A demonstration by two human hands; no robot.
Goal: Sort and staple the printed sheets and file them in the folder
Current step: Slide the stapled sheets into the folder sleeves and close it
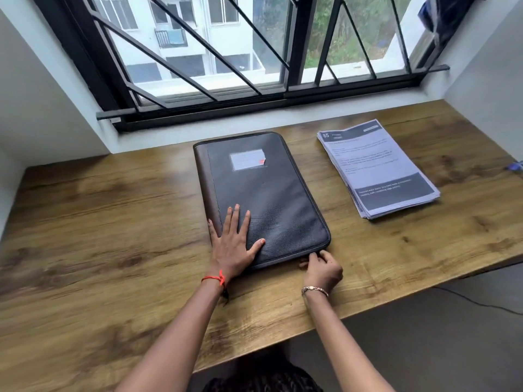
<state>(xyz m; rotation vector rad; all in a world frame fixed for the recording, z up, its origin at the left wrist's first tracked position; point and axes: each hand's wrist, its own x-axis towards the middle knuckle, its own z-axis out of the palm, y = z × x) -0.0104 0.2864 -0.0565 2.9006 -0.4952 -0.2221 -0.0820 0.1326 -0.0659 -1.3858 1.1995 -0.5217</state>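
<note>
A dark leather zip folder point(266, 190) lies closed on the wooden desk point(99, 222), with a pale label near its top. My left hand point(235, 244) presses flat on its near left corner, fingers spread. At the folder's near edge, my right hand point(321, 267) pinches something small at the zipper line; the zip pull itself is hidden by the fingers. A stack of printed sheets point(376, 168) lies to the right of the folder, slightly fanned. No stapler is in view.
A barred window point(254, 52) and white sill run along the desk's far edge, with white walls at both sides. The desk's near edge slants down to the left. A small blue object point(513, 166) lies at the far right edge. A cable point(481, 302) runs across the floor.
</note>
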